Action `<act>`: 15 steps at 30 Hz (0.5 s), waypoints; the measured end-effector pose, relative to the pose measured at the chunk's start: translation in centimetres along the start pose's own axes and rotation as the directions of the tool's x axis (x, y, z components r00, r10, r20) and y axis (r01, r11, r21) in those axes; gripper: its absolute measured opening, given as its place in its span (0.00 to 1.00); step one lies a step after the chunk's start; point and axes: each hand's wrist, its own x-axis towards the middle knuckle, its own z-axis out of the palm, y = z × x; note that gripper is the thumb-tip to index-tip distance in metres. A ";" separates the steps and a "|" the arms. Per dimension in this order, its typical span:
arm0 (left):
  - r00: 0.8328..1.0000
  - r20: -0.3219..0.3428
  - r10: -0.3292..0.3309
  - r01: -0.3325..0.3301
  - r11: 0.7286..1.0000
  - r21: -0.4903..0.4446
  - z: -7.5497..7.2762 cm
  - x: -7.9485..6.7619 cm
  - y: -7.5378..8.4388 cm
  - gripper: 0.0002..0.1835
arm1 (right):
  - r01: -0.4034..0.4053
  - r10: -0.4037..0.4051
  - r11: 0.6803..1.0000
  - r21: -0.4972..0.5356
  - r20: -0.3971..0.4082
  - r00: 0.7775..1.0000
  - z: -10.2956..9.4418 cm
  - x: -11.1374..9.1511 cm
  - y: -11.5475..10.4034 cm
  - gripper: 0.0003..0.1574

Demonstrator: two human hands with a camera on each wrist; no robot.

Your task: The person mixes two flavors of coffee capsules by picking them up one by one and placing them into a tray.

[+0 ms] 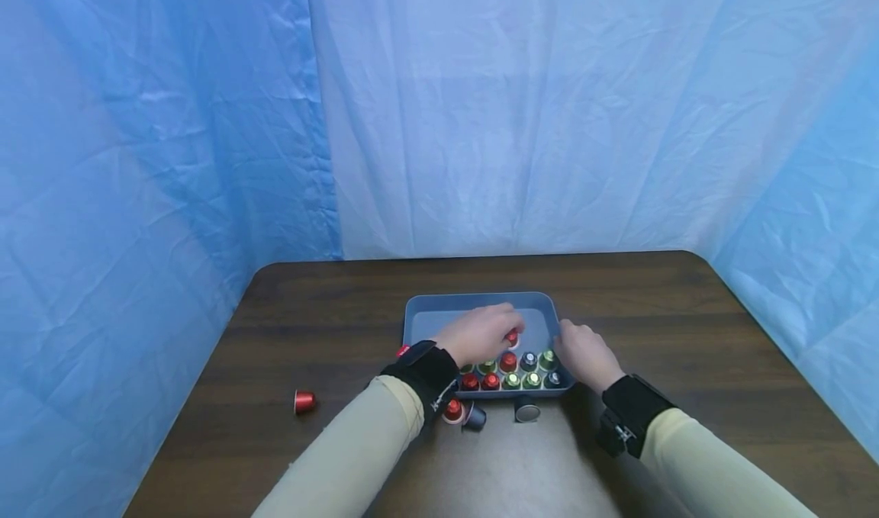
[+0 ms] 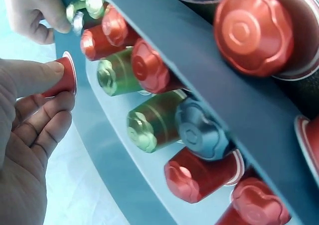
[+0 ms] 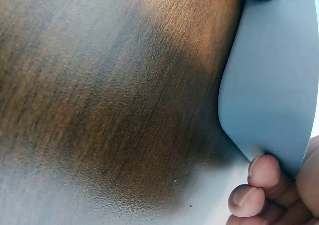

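Observation:
My left hand point(image 1: 481, 333) is over the middle of a blue-grey tray point(image 1: 474, 300). Between thumb and fingers it pinches a red coffee capsule point(image 2: 59, 78), its pale rim facing away from the palm. Two rows of capsules stand along the tray's near side: red ones point(image 1: 491, 381), green ones point(image 1: 511, 381) and dark blue ones point(image 1: 528, 361). The left forearm hides part of the rows in the head view. At the tray's right edge my right hand point(image 1: 587, 354) grips the rim, fingertips point(image 3: 263, 171) curled against the outer wall.
A red capsule point(image 1: 305, 402) lies on its side on the wooden table point(image 1: 330, 304), far left. Just before the tray are another red capsule point(image 1: 453, 410), a dark blue capsule point(image 1: 474, 417) and a dark one on its side point(image 1: 526, 410). Blue curtains point(image 1: 515, 121) hang behind.

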 end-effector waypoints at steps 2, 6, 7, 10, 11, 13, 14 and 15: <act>1.000 0.013 -0.012 0.012 1.000 0.017 0.2 0.2 0.0 0.15 | -0.001 0.001 1.000 -0.004 -0.001 1.000 0.0 0.0 0.0 0.11; 0.999 0.035 -0.039 0.038 0.998 0.043 0.7 0.4 -0.3 0.16 | 0.003 -0.003 1.000 -0.013 -0.006 1.000 0.0 0.0 -0.1 0.12; 0.998 0.037 -0.046 0.044 0.998 0.048 0.7 0.5 -0.4 0.16 | 0.003 -0.003 1.000 -0.015 -0.007 1.000 0.0 0.0 -0.1 0.12; 0.998 0.038 -0.059 0.057 0.997 0.050 0.8 0.6 -0.4 0.15 | 0.002 -0.002 1.000 -0.013 -0.004 1.000 -0.1 0.0 -0.1 0.12; 0.997 0.039 -0.060 0.058 0.997 0.052 0.8 0.6 -0.3 0.15 | 0.002 -0.002 1.000 -0.013 -0.004 1.000 -0.1 0.0 -0.1 0.12; 0.997 0.041 -0.058 0.056 0.997 0.060 0.8 0.8 -0.2 0.15 | -0.003 0.002 1.000 -0.009 -0.004 1.000 -0.1 0.0 -0.1 0.12; 0.998 0.043 -0.056 0.053 0.997 0.063 0.8 0.8 -0.1 0.15 | 0.000 -0.001 1.000 -0.011 -0.006 1.000 0.0 0.0 -0.1 0.12; 0.998 0.045 -0.053 0.050 0.996 0.068 0.9 0.9 0.0 0.16 | 0.002 -0.002 1.000 -0.012 -0.008 1.000 0.0 0.1 -0.1 0.12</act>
